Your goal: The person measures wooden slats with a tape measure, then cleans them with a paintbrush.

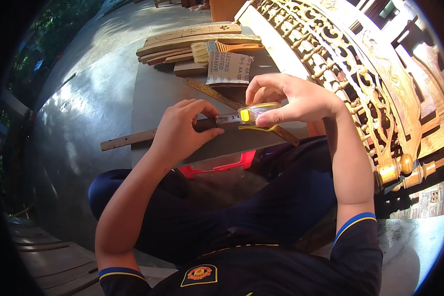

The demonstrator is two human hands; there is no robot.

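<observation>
My right hand [293,101] is closed on a tape measure [260,114] with a yellow button and a yellow strap. A short length of its blade [228,119] is out, with numbers 3 and 4 showing. At the blade's end, my left hand [185,128] pinches the tip between thumb and index finger. Under my left hand runs a long thin wooden strip [129,140], which reaches out to the left. A darker wooden strip [207,91] crosses diagonally beneath the tape measure.
Wooden pieces [182,39] are stacked at the back, beside a brush [239,47] with an orange handle and a sandpaper sheet [229,68]. A red plastic item [217,166] lies near my legs. Carved wooden latticework [330,54] stands at the right.
</observation>
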